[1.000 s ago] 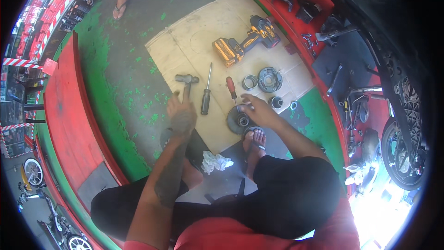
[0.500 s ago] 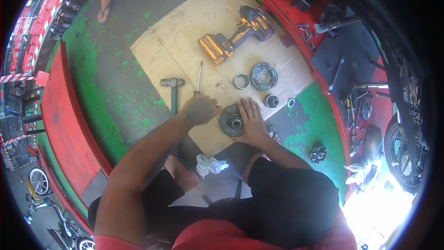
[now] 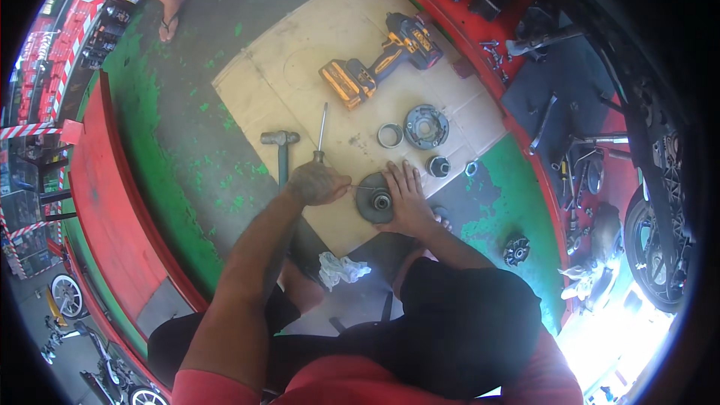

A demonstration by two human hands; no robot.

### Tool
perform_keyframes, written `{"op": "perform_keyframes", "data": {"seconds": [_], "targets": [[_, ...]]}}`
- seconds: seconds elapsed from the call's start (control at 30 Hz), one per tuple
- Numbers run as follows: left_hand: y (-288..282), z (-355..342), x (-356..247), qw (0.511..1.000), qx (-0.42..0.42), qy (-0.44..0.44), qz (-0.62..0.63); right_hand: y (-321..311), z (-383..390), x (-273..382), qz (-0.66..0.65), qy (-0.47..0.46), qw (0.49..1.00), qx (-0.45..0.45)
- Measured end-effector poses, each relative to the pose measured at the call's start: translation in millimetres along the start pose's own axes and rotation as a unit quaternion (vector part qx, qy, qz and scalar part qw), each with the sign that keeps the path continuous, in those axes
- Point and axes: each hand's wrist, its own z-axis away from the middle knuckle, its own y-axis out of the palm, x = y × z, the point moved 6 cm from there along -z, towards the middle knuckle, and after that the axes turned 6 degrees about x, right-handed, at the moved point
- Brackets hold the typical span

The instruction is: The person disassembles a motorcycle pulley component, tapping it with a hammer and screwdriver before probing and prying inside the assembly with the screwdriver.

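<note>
A grey metal pulley disc (image 3: 369,208) with a raised splined hub (image 3: 382,200) rests at the near part of the cardboard sheet. My right hand (image 3: 406,199) holds its right side, with the fingers laid over the rim. On the left, my left hand (image 3: 319,183) is closed around a thin metal pick (image 3: 363,187), whose tip reaches over the disc towards the hub. The pick's handle is hidden in the fist. Just beyond that hand lies a screwdriver (image 3: 322,133), and a hammer (image 3: 281,139) lies to its left.
An impact wrench (image 3: 386,60) lies on the cardboard (image 3: 270,67). A metal ring (image 3: 390,135), a round drum-like part (image 3: 427,126), a socket-like part (image 3: 439,166) and a nut (image 3: 472,168) sit right of centre. A crumpled rag (image 3: 341,268) is near my legs. Red benches (image 3: 127,210) flank the floor.
My left forearm has swung inward and the hand has shifted slightly down. The thin pick now shows across the disc. My right hand stays on the disc.
</note>
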Motion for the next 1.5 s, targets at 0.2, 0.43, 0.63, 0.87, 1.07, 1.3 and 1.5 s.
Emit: {"op": "perform_keyframes", "data": {"seconds": [0.2, 0.43, 0.63, 0.87, 1.07, 1.3, 1.5], "targets": [[8.1, 31.9, -49.8, 0.990, -0.024, -0.121, -0.064, -2.4, 3.1, 0.8, 0.008, 0.023, 1.000, 0.008], [11.8, 35.6, -61.8, 0.979, 0.032, -0.199, 0.033, -3.8, 0.2, -1.5, 0.012, 0.025, 1.000, 0.008], [40.1, 33.9, -56.0, 0.913, 0.148, -0.246, 0.290, -4.7, 1.4, -4.1, 0.015, 0.030, 0.999, 0.017], [124.4, 51.2, -77.0, 0.732, 0.125, -0.277, 0.610, -2.5, -3.9, 2.0, 0.026, 0.017, 0.999, 0.023], [38.1, 59.4, -75.1, 0.853, 0.172, -0.337, 0.360, -9.2, 2.2, -0.2, 0.008, 0.031, 0.999, 0.017], [-7.2, 32.2, -37.3, 0.859, -0.152, -0.334, 0.358, -7.9, 2.3, -26.3, -0.051, 0.105, 0.990, -0.075], [12.5, 47.2, 34.7, 0.831, -0.193, -0.420, 0.308, -13.4, -6.8, -13.6, -0.067, 0.068, 0.992, -0.083]]}}
